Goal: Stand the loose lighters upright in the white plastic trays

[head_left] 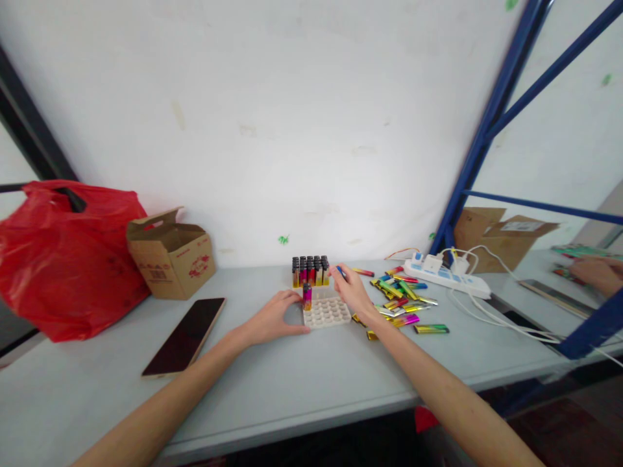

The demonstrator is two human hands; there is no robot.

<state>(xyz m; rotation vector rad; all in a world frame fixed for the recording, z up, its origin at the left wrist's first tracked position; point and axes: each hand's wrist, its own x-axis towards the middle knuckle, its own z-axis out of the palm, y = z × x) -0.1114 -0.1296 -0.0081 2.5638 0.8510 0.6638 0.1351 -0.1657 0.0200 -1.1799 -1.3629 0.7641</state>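
Steadies a pale, many-holed tray (327,312) at the centre of a grey worktable (272,389) with the left hand (277,318), spread open in a C along the nine-o'clock side. Grips a small blue item (342,273), mostly hidden, in the closed fingertips of the right hand (354,290), above the tray's one-o'clock corner. Has a purple-and-gold lighter (307,297) upright in the tray's ten-o'clock corner. Faces black-topped lighters (310,271) in close upright rows just beyond, near twelve. Has loose bright-coloured lighters (396,303) heaped between two and three, near a white power strip (438,277). Sits opposite a phone (187,334) at nine, an open cardboard box (180,269) at ten and, beside that box, a red plastic bag (73,272). Shares the view with another person's hand (596,275) near three, past a blue frame (488,133).
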